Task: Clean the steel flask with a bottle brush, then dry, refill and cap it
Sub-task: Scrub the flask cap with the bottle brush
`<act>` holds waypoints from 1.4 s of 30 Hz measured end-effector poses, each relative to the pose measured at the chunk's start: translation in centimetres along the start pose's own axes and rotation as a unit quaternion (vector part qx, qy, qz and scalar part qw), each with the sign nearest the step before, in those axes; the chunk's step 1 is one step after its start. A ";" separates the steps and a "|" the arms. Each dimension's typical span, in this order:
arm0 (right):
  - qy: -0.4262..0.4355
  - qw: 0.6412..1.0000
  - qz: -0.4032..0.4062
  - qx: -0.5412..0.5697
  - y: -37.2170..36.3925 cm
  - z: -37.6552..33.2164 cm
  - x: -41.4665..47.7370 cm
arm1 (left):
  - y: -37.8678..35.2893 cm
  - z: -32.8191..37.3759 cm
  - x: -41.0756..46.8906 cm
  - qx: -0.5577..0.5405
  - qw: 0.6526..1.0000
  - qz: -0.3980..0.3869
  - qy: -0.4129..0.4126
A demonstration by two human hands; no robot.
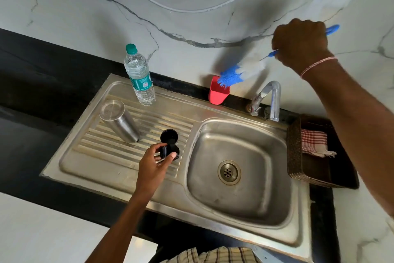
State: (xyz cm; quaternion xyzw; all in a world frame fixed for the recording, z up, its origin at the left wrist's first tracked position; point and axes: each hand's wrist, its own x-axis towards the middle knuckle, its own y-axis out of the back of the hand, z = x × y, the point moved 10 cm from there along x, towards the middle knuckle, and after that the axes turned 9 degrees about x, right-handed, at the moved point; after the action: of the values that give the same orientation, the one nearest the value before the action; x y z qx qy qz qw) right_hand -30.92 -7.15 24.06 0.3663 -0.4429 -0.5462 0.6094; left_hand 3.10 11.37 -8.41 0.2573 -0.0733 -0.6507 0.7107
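flask: plain cylindrical brushed steel flask (119,121) stands uncapped on the ribbed drainboard (102,156) of the stainless sink (170,205), left of the basin; a flat shiny round end faces up, and I cannot tell whether that is mouth or base
cap: round black plastic cap (169,145) with its flip lid hinged open, over the drainboard ribs just right of the flask, apart from it
left hand: left hand (152,163) pinches the cap body between thumb and fingers
brush: bottle brush (241,70) with blue-and-white bristles and a blue handle, slanted; the blue bristle tip is at the mouth of a red plastic holder cup (218,93) against the wall
right hand: right hand (300,43) is fisted round the brush handle, raised near the marble wall (191,28), with the handle end sticking out past the fist
hands: well apart, each clamped on its own thing
water: clear plastic water bottle (140,75) with a green cap, upright at the sink's back rim, behind the flask
cloth: red-and-white checked cloth (313,140) lies in a dark woven tray (294,151) just beside the sink's right rim
edges: chrome tap (268,96) arches over the basin's back edge; black desk (32,92) borders the sink on the left and back
room: basin (202,188) holds only the drain (229,172); the front drainboard strip is bare
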 end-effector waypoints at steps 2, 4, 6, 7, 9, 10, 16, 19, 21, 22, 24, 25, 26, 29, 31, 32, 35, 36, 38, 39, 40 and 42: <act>-0.069 0.997 -0.019 0.040 0.0 2.8 -1.2 | -0.4 -0.3 0.1 -0.061 0.998 -0.016 0.019; -0.154 0.981 -0.044 0.111 -1.4 6.0 -3.8 | -0.7 -0.3 0.3 -0.122 0.992 -0.022 0.039; -0.225 0.949 -0.068 0.209 -4.2 8.1 -8.1 | -1.1 0.3 0.5 -0.165 0.985 -0.031 0.049; -0.252 0.925 -0.069 0.277 -5.7 8.5 -10.5 | -1.4 0.7 0.6 -0.182 0.981 -0.038 0.055; -0.307 0.851 -0.044 0.424 -9.6 7.9 -16.2 | -2.1 1.6 0.9 -0.217 0.973 -0.053 0.060; -0.339 0.802 -0.033 0.491 -11.8 7.1 -18.9 | -2.4 2.0 1.0 -0.232 0.969 -0.059 0.061; -0.373 0.606 -0.007 0.703 -19.7 1.3 -27.7 | -3.2 4.6 1.0 -0.234 0.965 -0.106 0.058; -0.353 0.594 0.020 0.723 -18.8 1.0 -29.5 | -4.6 5.8 1.7 -0.299 0.939 -0.150 0.080; -0.347 0.607 0.012 0.715 -18.4 1.1 -31.1 | -5.7 6.6 2.3 -0.336 0.922 -0.168 0.094; -0.347 0.616 0.002 0.707 -18.4 1.0 -32.0 | -6.2 7.0 2.5 -0.349 0.916 -0.174 0.093; -0.356 0.626 -0.023 0.694 -18.8 0.7 -34.2 | -7.4 7.8 2.7 -0.364 0.908 -0.188 0.087; -0.361 0.624 -0.032 0.692 -18.9 0.5 -35.3 | -7.9 8.2 2.8 -0.362 0.909 -0.191 0.080; -0.366 0.622 -0.038 0.691 -19.0 0.4 -36.4 | -8.4 8.5 2.8 -0.352 0.913 -0.192 0.074; -0.364 0.646 -0.045 0.670 -18.9 0.8 -38.9 | -9.4 9.2 2.4 -0.299 0.935 -0.182 0.058; -0.353 0.669 -0.052 0.652 -18.3 1.3 -39.7 | -10.0 9.6 2.1 -0.262 0.948 -0.174 0.050; -0.347 0.679 -0.055 0.645 -18.0 1.5 -39.8 | -10.3 9.7 2.0 -0.250 0.952 -0.171 0.048; -0.334 0.707 -0.042 0.621 -16.9 2.3 -39.4 | -11.7 10.2 1.3 -0.249 0.950 -0.179 0.059; -0.327 0.715 -0.043 0.616 -16.7 2.2 -39.1 | -12.2 10.5 1.0 -0.256 0.947 -0.184 0.065; -0.325 0.733 -0.052 0.595 -17.1 1.5 -38.6 | -13.0 11.1 0.2 -0.260 0.943 -0.196 0.071; -0.333 0.745 -0.058 0.575 -17.4 1.3 -38.8 | -13.4 11.2 -0.1 -0.260 0.942 -0.199 0.075; -0.348 0.752 -0.064 0.557 -17.9 1.1 -39.2 | -13.6 11.2 -0.4 -0.262 0.941 -0.199 0.079; -0.382 0.753 -0.070 0.532 -18.7 1.0 -40.7 | -13.7 11.1 -0.6 -0.270 0.940 -0.185 0.093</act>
State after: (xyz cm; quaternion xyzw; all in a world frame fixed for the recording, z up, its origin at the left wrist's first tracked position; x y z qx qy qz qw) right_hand -38.68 30.63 1.33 0.4223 -0.8308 -0.3580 0.0565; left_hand -13.98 8.69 -5.09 0.1240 0.2207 -0.7395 0.6238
